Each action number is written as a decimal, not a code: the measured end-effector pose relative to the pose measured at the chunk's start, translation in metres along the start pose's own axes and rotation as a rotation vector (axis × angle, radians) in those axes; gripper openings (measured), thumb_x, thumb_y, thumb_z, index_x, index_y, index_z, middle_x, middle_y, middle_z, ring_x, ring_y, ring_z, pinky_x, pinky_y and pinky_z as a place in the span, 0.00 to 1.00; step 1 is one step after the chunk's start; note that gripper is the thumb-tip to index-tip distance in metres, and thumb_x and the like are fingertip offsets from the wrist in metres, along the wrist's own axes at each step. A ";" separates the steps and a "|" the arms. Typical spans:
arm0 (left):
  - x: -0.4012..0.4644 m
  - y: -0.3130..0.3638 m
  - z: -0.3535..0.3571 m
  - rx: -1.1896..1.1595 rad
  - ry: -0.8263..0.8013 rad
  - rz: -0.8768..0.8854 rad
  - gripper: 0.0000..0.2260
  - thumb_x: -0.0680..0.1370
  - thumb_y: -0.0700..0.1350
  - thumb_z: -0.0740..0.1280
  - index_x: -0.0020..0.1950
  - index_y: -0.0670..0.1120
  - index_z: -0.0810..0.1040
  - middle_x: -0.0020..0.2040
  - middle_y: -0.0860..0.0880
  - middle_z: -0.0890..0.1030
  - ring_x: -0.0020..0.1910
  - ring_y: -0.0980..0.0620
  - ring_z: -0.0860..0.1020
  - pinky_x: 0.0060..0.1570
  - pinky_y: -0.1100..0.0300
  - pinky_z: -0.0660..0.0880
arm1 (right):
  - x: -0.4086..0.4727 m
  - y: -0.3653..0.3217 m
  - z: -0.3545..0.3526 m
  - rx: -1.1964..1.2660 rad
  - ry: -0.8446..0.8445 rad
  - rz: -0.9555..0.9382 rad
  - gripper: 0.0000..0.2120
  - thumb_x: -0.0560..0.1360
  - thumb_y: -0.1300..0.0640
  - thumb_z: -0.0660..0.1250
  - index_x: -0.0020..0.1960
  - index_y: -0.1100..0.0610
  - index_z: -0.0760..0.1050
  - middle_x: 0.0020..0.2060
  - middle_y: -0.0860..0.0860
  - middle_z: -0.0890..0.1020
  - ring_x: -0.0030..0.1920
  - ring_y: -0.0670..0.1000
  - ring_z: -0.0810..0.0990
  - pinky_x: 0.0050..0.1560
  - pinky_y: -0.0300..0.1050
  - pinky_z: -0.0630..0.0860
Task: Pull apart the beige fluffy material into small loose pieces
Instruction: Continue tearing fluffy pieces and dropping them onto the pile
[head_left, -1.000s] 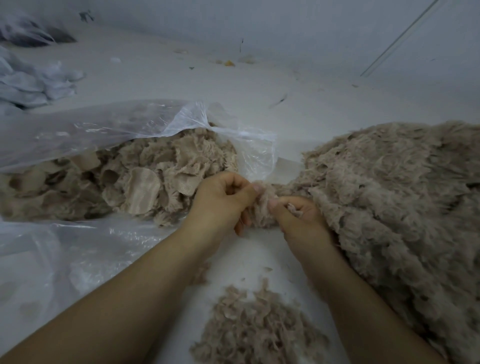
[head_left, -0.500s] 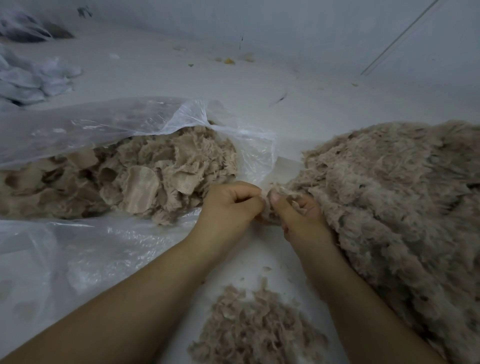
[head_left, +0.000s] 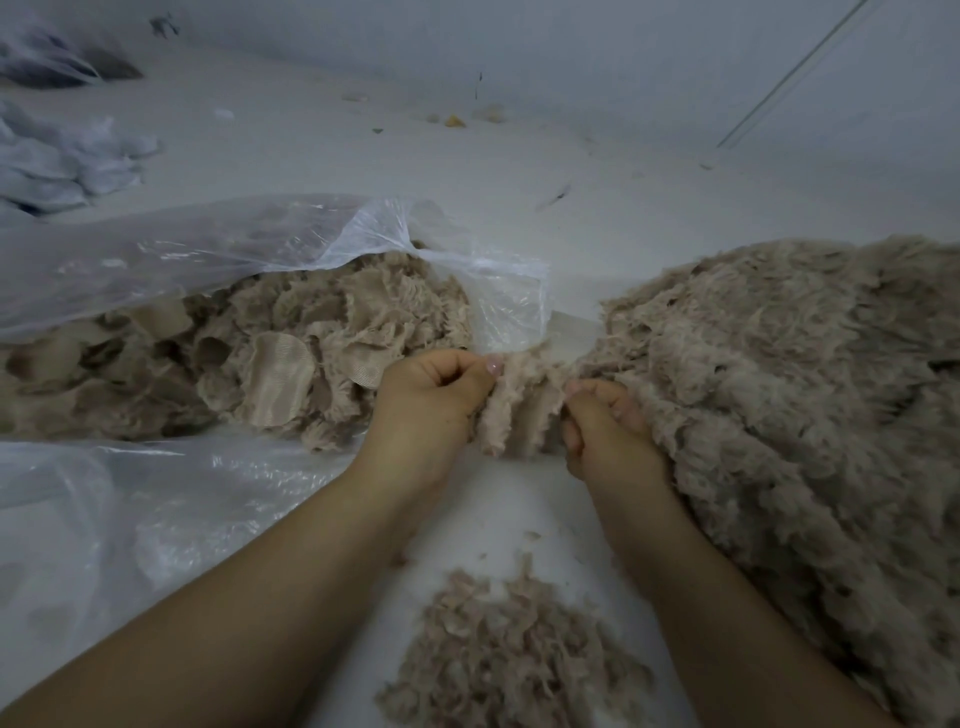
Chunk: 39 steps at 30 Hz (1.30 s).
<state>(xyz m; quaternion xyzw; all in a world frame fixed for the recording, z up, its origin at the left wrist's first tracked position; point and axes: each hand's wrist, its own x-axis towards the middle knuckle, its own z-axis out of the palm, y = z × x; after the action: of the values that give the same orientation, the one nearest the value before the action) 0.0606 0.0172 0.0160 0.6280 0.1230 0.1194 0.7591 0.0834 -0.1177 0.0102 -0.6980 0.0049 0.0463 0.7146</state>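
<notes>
Head view, left to right. Far left there's a heap of pale cloth bits (head_left: 62, 161) w/ a dark bundle (head_left: 57, 62) behind it, well apart from the work. Nearer lies a clear plastic bag (head_left: 197, 260) on its side, mouth toward the hands, stuffed w/ beige scraps (head_left: 270, 358), some showing flat woven backing. Probably parked there so the next scrap is w/in easy reach.

The left hand (head_left: 434, 400) is curled, thumb pressed against the forefinger, pinching the left edge of a fluffy piece (head_left: 519, 410); knuckles up, wrist straight, forearm coming in low from bottom left. The piece hangs between both hands above the white surface (head_left: 519, 249), fuzzy side toward the camera. The right hand (head_left: 608, 431) grips its right edge, fingers folded in, thumb tip on top, back of the hand half buried against the big mound. Hands sit close, opposed, so I'd say they're set to tug the scrap apart.

Just below them, between the forearms, is a small pile of shreds (head_left: 514, 670), prob. dropped straight down from the pulling. Far right is a big mound of pulled fluff (head_left: 789, 405), touching the right hand and forearm. Judging by the full bag, plenty's left to do.
</notes>
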 end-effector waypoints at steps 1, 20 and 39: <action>0.000 -0.001 0.001 0.014 0.001 0.011 0.09 0.79 0.39 0.66 0.44 0.34 0.81 0.40 0.32 0.81 0.36 0.43 0.77 0.41 0.50 0.77 | -0.001 -0.002 0.000 0.033 -0.015 -0.002 0.12 0.82 0.58 0.59 0.41 0.60 0.70 0.22 0.47 0.66 0.19 0.41 0.62 0.25 0.33 0.60; -0.011 0.001 0.007 0.086 -0.328 -0.020 0.06 0.79 0.33 0.64 0.52 0.34 0.81 0.41 0.36 0.84 0.34 0.48 0.80 0.37 0.58 0.77 | 0.000 0.003 0.003 0.129 -0.101 -0.012 0.10 0.78 0.63 0.64 0.51 0.72 0.74 0.38 0.61 0.77 0.37 0.53 0.76 0.36 0.38 0.76; -0.003 0.006 -0.001 0.171 -0.033 0.166 0.07 0.80 0.39 0.66 0.42 0.39 0.77 0.25 0.42 0.76 0.18 0.51 0.70 0.19 0.63 0.67 | 0.004 0.007 -0.001 0.104 -0.020 -0.051 0.08 0.80 0.62 0.64 0.58 0.59 0.75 0.30 0.43 0.75 0.25 0.38 0.72 0.25 0.27 0.67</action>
<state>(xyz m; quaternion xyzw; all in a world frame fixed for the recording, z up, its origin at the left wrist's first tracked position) 0.0568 0.0185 0.0216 0.7003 0.0679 0.1606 0.6922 0.0867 -0.1182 0.0032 -0.6593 -0.0177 0.0349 0.7509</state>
